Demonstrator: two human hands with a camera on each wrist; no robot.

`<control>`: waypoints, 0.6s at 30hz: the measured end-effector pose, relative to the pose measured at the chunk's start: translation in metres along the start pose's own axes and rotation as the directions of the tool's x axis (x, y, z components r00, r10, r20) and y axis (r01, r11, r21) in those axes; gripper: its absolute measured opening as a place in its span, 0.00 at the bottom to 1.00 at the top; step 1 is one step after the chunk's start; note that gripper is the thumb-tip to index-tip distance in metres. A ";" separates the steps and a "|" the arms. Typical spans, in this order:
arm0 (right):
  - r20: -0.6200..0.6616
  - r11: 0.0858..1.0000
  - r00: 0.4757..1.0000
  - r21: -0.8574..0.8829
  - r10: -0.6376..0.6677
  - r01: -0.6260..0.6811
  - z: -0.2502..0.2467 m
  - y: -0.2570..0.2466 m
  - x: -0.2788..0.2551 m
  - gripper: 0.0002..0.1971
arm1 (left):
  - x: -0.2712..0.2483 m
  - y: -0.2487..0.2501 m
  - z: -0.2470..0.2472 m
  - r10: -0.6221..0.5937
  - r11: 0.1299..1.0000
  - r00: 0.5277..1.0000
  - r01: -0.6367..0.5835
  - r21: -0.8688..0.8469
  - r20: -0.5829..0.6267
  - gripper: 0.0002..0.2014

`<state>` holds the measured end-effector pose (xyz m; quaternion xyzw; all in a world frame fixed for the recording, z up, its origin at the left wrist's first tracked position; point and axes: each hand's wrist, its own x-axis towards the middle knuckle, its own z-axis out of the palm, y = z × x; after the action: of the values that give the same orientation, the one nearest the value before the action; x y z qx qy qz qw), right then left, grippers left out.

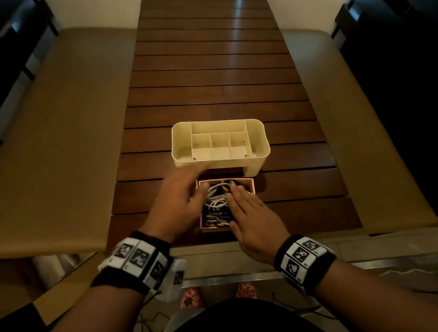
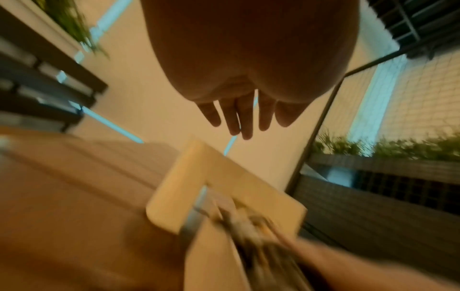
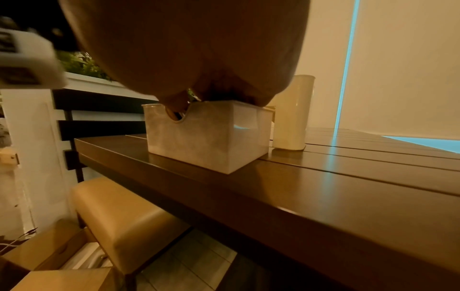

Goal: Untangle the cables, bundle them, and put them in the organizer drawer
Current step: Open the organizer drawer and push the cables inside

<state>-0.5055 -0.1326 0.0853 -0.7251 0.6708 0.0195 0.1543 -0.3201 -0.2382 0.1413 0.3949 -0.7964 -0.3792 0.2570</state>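
The cream organizer (image 1: 239, 162) stands on the slatted table, its small drawer (image 1: 215, 229) pulled right out in front of it. White, black and orange cables (image 1: 216, 204) fill the drawer. My right hand (image 1: 240, 198) lies flat on the cables with straight fingers, covering the drawer's right side. In the right wrist view the right hand (image 3: 179, 104) dips into the drawer (image 3: 206, 137), beside the organizer (image 3: 290, 114). My left hand (image 1: 188, 191) hovers blurred over the drawer's left edge. The left wrist view shows this left hand (image 2: 239, 120) with fingers straight and holding nothing, above the organizer (image 2: 211, 177).
The dark wooden table (image 1: 215, 70) runs far ahead. Tan padded benches (image 1: 47, 158) (image 1: 359, 136) flank it on both sides. Black railings stand at the outer edges. A cardboard box (image 3: 49, 256) sits on the floor beside a bench (image 3: 119, 216).
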 end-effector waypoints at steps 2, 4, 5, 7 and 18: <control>-0.006 1.000 1.000 0.003 -0.006 0.006 0.000 -0.001 -0.001 0.39 | 0.018 -0.005 -0.016 0.032 0.991 0.995 -0.018 0.136 -0.100 0.24; -0.008 1.000 1.000 -0.023 -0.017 0.016 0.001 -0.001 -0.001 0.42 | 0.040 -0.012 -0.024 0.046 0.940 0.999 -0.033 0.338 -0.029 0.26; -0.004 0.999 1.000 -0.043 -0.020 0.020 0.001 0.000 0.000 0.42 | 0.050 -0.017 -0.024 0.030 0.904 0.999 -0.046 0.424 0.045 0.27; -0.003 0.997 1.000 -0.072 -0.031 0.031 0.002 0.003 0.002 0.40 | 0.061 -0.029 -0.017 -0.025 0.852 0.984 -0.072 0.519 0.178 0.25; -0.034 0.993 0.995 -0.082 -0.092 0.089 -0.008 0.004 0.031 0.39 | 0.024 -0.028 -0.020 -0.069 0.916 0.980 0.137 0.377 -0.187 0.17</control>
<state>-0.5077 -0.1651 0.0848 -0.7607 0.6387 0.0256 0.1133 -0.3068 -0.2777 0.1328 0.5102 -0.8088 -0.1923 0.2203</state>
